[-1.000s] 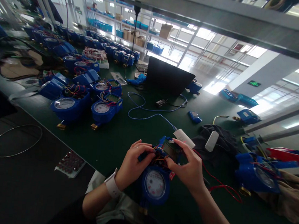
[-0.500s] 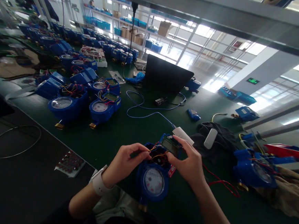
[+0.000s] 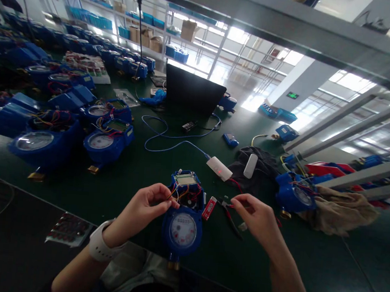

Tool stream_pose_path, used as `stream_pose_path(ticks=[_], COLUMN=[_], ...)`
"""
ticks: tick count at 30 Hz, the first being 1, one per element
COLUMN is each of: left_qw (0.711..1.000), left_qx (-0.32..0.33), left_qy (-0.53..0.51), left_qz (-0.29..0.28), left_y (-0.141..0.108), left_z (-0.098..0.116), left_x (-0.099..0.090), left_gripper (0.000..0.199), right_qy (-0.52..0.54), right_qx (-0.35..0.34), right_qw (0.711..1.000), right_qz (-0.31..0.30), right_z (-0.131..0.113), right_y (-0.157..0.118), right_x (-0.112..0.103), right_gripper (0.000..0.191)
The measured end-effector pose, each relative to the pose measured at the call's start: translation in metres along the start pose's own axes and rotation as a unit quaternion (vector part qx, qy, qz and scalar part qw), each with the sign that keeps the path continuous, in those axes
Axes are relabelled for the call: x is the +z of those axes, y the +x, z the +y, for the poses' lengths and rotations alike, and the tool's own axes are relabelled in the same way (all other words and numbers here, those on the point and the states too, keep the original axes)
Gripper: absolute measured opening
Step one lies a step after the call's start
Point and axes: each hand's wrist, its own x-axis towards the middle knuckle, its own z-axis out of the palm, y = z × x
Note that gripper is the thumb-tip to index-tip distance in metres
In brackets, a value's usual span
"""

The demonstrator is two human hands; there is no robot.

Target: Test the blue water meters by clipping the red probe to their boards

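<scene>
A blue water meter with a round dial stands in front of me. Its upper housing is open, showing a small display and coloured wires. My left hand is closed, thumb and forefinger pinching thin wires at the housing's left side. My right hand is to the right of the meter, its thumb and forefinger together beside a pair of pliers. Something red shows at those fingertips; whether it is a handle or a lead I cannot make out. A red battery lies between meter and pliers.
A white box with a red light and blue cable lies behind the pliers. A dark cloth carries a white device. A laptop stands farther back. More meters fill the left; another meter is right.
My right hand has left the meter's display side and moved right, to the pliers. My left hand still pinches the wires. The camera view has shifted, exposing the battery and pliers.
</scene>
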Motion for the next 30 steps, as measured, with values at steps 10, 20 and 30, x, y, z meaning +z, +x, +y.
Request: stream_pose_path(ticks=[10, 20, 30], left_qw=[1.000, 1.000, 1.000], left_qx=[-0.012, -0.005, -0.016], left_qy=[-0.004, -0.007, 0.000], left_qz=[0.003, -0.003, -0.003], left_y=[-0.001, -0.001, -0.004], left_z=[0.000, 0.003, 0.005], left_x=[-0.002, 0.003, 0.002], left_gripper=[0.018, 0.019, 0.021], right_qy=[-0.193, -0.057, -0.175], right_qx=[0.068, -0.138, -0.230], right_qw=[0.974, 0.983, 0.943], right_qz=[-0.097, -0.105, -0.164], right_z=[0.054, -0.025, -0.087], right_y=[0.000, -0.021, 0.016], right_x=[0.014, -0.010, -0.001], right_gripper=[0.064, 0.027, 0.033])
